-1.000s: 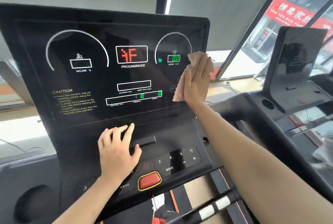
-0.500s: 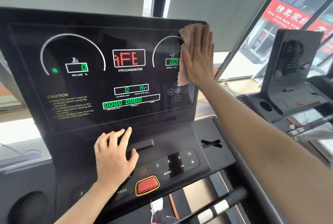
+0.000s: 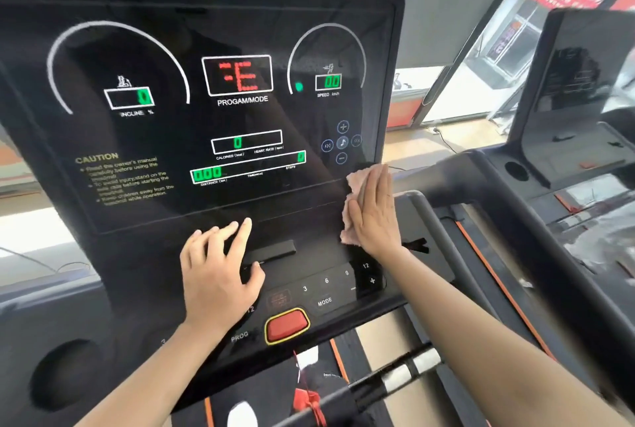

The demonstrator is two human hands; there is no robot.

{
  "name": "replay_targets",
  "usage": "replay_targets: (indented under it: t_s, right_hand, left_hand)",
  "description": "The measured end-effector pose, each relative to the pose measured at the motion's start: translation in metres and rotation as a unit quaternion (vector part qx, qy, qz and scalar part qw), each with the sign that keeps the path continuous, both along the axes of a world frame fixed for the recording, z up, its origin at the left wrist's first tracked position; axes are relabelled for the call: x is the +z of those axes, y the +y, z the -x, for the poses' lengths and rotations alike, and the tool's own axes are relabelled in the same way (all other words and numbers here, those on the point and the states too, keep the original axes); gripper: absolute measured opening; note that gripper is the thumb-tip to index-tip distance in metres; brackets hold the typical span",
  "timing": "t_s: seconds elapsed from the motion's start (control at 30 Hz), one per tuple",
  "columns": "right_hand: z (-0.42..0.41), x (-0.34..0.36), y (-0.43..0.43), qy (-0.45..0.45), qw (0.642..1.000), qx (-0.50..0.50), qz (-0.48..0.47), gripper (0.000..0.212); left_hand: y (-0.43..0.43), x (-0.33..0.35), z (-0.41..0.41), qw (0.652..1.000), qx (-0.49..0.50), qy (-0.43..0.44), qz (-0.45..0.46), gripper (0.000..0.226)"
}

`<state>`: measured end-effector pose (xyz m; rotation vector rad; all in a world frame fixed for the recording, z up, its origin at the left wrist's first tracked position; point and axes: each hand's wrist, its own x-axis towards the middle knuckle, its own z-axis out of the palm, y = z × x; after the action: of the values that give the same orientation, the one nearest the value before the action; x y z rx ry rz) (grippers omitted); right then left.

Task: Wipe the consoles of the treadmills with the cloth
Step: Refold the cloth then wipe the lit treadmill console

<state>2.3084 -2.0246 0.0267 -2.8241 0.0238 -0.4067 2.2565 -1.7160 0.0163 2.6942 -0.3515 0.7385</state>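
Nearest, a red button (image 3: 287, 325) sits just below the thumb side of the left hand (image 3: 220, 272). That hand lies flat on the lower panel of the console (image 3: 165, 138), fingers straight and slightly spread, gripping nothing. Beyond it to the right, the right hand (image 3: 374, 217) is also flat, straight fingers pressing the pink cloth (image 3: 349, 217) against the lower right corner of the display. The cloth lies under the palm, showing past the fingertips and thumb side. Farther right of that hand stands a second console (image 3: 577, 89).
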Motion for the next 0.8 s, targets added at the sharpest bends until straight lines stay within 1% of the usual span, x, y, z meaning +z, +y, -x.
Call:
replay_targets:
  t_s: [0.03,0.1,0.17,0.23,0.33,0.4,0.47,0.53,0.63,0.73,0.8]
  right_hand:
    - [0.005,-0.001,0.003,0.0,1.0,0.001,0.0,0.073]
    - [0.01,-0.01,0.009,0.017,1.0,-0.006,-0.022,0.077]
    - [0.014,-0.02,0.015,0.035,0.999,-0.004,0.006,0.081]
    - [0.017,-0.028,0.02,0.036,0.998,0.016,0.042,0.079]
    - [0.018,-0.03,0.024,0.011,0.998,0.042,0.053,0.08]
    - [0.017,-0.026,0.023,-0.012,0.995,0.082,0.064,0.079]
    - [0.014,-0.021,0.028,-0.023,0.982,0.147,0.118,0.076]
    - [0.008,-0.017,0.04,-0.02,0.969,0.193,0.153,0.071]
    - [0.0,-0.012,0.058,-0.033,0.952,0.243,0.186,0.066]
    - [-0.008,-0.003,0.074,-0.043,0.931,0.289,0.217,0.08]
    - [-0.01,0.002,0.09,-0.057,0.916,0.321,0.234,0.083]
  left_hand:
    - [0.0,0.0,0.0,1.0,-0.001,-0.001,-0.002,0.063]
    - [0.002,0.0,0.0,1.0,-0.002,0.0,-0.007,0.063]
    - [0.003,0.001,0.001,1.0,-0.006,0.004,-0.01,0.063]
    - [0.003,0.002,0.002,1.0,-0.012,0.014,-0.014,0.064]
    - [0.008,0.006,0.003,0.999,-0.035,0.022,0.0,0.062]
    - [0.015,0.008,0.003,0.997,-0.063,0.029,0.025,0.058]
    - [0.023,0.008,0.005,0.994,-0.089,0.036,0.058,0.055]
    - [0.031,0.007,0.011,0.992,-0.092,0.035,0.077,0.052]
    - [0.047,0.006,0.024,0.995,-0.049,0.02,0.084,0.045]
    - [0.069,0.002,0.038,0.994,0.019,0.037,0.099,0.044]
    - [0.083,0.0,0.048,0.99,0.067,0.051,0.11,0.046]
